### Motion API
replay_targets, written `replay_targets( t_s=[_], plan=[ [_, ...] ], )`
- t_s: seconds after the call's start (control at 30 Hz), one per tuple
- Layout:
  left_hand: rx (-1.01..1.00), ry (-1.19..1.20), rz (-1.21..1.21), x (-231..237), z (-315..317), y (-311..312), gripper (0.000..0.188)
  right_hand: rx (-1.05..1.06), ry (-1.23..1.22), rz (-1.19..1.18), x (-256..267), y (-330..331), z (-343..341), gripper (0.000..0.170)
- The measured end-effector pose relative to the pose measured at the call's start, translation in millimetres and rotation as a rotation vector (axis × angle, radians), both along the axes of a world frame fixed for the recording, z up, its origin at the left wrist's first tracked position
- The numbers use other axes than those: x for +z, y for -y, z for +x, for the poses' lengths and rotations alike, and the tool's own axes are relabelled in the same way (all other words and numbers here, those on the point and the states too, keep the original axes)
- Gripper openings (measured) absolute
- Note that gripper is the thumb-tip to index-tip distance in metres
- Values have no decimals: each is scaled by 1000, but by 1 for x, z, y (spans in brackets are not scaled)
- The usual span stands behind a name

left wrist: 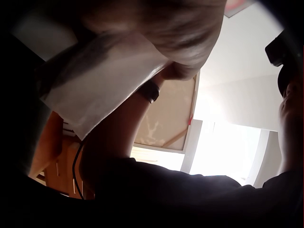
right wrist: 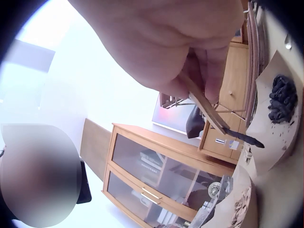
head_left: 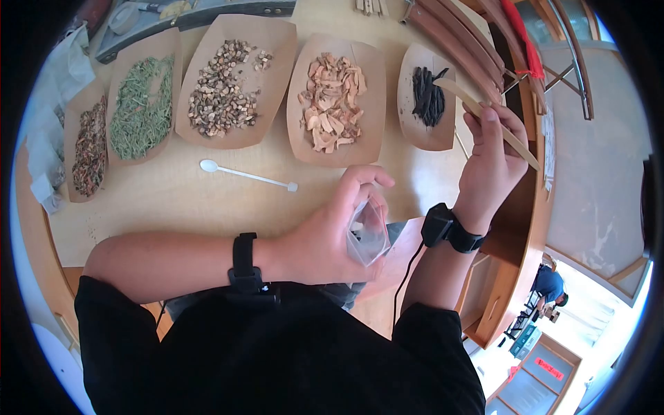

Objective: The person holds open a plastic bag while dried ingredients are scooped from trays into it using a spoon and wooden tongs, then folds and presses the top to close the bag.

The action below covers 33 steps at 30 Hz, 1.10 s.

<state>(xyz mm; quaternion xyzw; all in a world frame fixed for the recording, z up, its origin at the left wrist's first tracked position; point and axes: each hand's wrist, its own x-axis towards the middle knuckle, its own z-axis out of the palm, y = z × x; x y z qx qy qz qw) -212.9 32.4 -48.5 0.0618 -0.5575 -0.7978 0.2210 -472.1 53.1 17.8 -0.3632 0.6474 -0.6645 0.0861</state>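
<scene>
My right hand point(head_left: 490, 155) grips a pair of wooden tongs point(head_left: 515, 143) over the far right tray. In the right wrist view, a thin dark strip point(right wrist: 244, 137) sits at the tips of the tongs. Below them, black dried strips point(head_left: 429, 97) lie heaped in a brown paper tray point(head_left: 413, 133). Nearer my body, my left hand point(head_left: 315, 238) holds a clear plastic bag point(head_left: 371, 238) with its mouth spread; some dark bits show inside. The left wrist view shows the bag's pointed corner point(left wrist: 78, 126) hanging below the fingers.
Four more paper trays hold pale slices point(head_left: 335, 104), chopped brown pieces point(head_left: 225, 90), green herb point(head_left: 143, 104) and reddish-brown bits point(head_left: 90, 149). A white spoon point(head_left: 245, 174) lies before them. Plastic bags point(head_left: 41, 155) lie at left; brown curved slats point(head_left: 456, 41) stand at back right. Another person point(head_left: 548, 285) is far right.
</scene>
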Motion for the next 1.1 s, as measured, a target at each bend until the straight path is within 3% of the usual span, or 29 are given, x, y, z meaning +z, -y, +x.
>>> replay_targets(
  t_s=[0.23, 0.4, 0.47, 0.57, 0.63, 0.7, 0.77, 0.9, 0.97, 1.0, 1.03, 1.07, 1.1],
  plan=[
    [-40, 38, 89, 3, -1, 3, 95, 124, 209, -282, 21, -56, 39, 22],
    [-54, 30, 67, 1, 1, -1, 96, 250, 204, -135, 14, -96, 71, 32],
    [-24, 1, -83, 2, 0, -2, 97, 289, 167, -37, 11, -107, 78, 28],
    [-22, -69, -124, -1, 2, -6, 99, 327, 186, 45, 18, -119, 87, 24],
    [-31, -94, -118, -3, 1, -6, 99, 485, 91, 247, 24, -127, 81, 23],
    [-44, -119, -113, -3, 0, -6, 100, 470, 91, 230, 24, -132, 80, 21],
    [-1, -123, -237, -3, 1, -6, 100, 339, 114, 94, 23, -135, 76, 20],
    [-49, -144, -241, -2, 2, -6, 99, 160, 99, -132, 13, -130, 57, 25],
    [-113, -57, -26, 0, 3, -6, 98, 163, 73, -143, 10, -121, 45, 21],
    [-105, -65, -38, 1, 3, -3, 98, 22, -38, -21, 8, -114, 40, 18],
    [-203, 4, 168, 2, 3, 1, 97, -119, -148, 98, 9, -108, 35, 15],
    [-300, 74, 376, 2, 3, 3, 96, -99, -254, 189, 12, -105, 32, 13],
    [-287, 66, 368, 3, 3, 4, 96, -86, -260, 180, 15, -99, 30, 13]
  ],
)
